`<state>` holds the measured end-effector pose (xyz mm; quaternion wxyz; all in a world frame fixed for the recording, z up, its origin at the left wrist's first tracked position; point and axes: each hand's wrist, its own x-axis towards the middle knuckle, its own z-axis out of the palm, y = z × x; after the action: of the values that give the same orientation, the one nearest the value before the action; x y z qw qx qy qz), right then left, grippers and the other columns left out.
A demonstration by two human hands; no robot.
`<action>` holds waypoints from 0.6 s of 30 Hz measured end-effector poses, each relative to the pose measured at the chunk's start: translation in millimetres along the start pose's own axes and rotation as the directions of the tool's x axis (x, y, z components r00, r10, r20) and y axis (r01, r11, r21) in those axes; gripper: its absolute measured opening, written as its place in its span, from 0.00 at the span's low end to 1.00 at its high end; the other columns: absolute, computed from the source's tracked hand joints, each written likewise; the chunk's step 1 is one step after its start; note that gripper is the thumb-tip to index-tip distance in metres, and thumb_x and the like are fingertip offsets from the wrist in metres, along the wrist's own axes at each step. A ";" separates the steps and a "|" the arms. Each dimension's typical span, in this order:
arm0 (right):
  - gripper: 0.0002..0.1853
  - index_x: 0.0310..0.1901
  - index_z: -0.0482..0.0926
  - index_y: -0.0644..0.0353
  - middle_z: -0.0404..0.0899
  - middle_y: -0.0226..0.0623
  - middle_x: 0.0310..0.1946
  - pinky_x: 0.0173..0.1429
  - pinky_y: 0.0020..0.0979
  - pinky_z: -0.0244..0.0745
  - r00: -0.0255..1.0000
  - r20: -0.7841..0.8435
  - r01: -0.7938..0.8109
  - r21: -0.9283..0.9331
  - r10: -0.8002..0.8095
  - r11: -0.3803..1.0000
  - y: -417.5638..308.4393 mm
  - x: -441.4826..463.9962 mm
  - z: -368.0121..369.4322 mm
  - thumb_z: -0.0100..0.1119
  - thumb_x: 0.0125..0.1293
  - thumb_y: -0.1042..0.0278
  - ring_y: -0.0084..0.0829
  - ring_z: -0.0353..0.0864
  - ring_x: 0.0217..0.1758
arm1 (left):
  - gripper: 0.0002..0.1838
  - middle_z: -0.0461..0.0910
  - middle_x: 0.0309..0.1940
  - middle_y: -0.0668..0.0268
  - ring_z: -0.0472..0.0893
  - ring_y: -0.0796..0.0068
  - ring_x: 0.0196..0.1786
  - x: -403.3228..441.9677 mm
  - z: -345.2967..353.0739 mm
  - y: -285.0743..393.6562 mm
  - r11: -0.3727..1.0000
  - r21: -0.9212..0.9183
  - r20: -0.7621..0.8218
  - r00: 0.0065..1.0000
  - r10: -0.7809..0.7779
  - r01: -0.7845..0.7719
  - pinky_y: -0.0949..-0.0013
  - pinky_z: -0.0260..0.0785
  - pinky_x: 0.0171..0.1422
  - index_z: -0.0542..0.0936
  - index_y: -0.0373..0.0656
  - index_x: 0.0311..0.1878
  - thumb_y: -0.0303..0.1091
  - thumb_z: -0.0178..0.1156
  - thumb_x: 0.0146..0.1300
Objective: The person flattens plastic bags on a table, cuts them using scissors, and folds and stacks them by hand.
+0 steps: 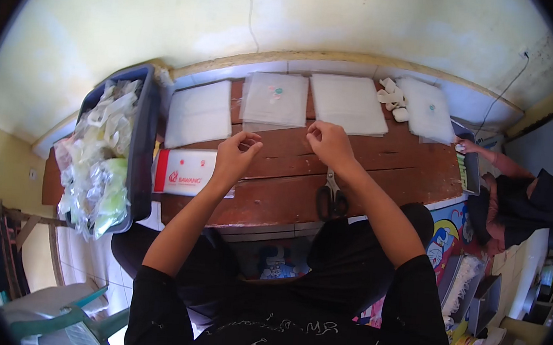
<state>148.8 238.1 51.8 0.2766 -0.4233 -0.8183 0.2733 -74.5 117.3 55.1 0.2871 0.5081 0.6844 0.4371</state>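
My left hand is raised over the middle of the wooden table, its fingers curled toward the thumb. Facing it, my right hand has its fingertips pinched together. Anything thin or clear in either hand is too faint to make out. Black-handled scissors lie below my right hand, near the front edge. A red-and-white printed packet is left of my left hand. Behind the hands lie stacks of clear plastic sheets or bags: a left one, a middle one and a right one.
A dark crate full of plastic bags stands at the left. White rolled pieces and another clear stack lie back right. Another person sits at the right, one hand by a small bin. A green chair is lower left.
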 end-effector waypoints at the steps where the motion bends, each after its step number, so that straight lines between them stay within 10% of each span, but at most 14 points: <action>1: 0.07 0.34 0.81 0.63 0.84 0.46 0.31 0.45 0.42 0.78 1.000 0.024 0.014 0.024 -0.015 1.000 -8.1 -5.7 8.5 0.60 0.59 0.69 0.47 0.84 0.38 | 0.10 0.86 0.33 0.62 0.83 0.75 0.35 -9.1 -8.9 2.1 1.000 0.003 -0.015 1.000 -0.007 0.007 0.71 0.75 0.41 0.84 0.38 0.44 0.32 0.66 0.62; 14: 0.06 0.35 0.83 0.63 0.84 0.47 0.32 0.46 0.42 0.78 0.954 0.254 0.106 0.204 -0.157 0.973 -92.0 -42.7 101.8 0.61 0.58 0.70 0.47 0.84 0.38 | 0.10 0.86 0.32 0.61 0.84 0.71 0.33 -67.1 -85.3 -52.7 0.990 0.125 -0.089 0.995 -0.048 0.059 0.70 0.76 0.41 0.85 0.39 0.43 0.32 0.67 0.59; 18: 0.07 0.36 0.83 0.61 0.83 0.48 0.32 0.46 0.46 0.77 0.937 0.269 0.203 0.098 -0.222 0.974 -89.0 -39.0 128.9 0.59 0.59 0.70 0.49 0.83 0.39 | 0.21 0.84 0.45 0.56 0.82 0.61 0.49 -65.3 -85.4 -74.6 0.933 0.361 -0.006 1.000 -0.008 0.009 0.62 0.74 0.55 0.83 0.43 0.51 0.33 0.72 0.52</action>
<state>31.4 133.9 13.9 0.2010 -0.2800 -0.8800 0.3268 -158.4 21.8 24.1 0.1894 0.5483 0.7557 0.3039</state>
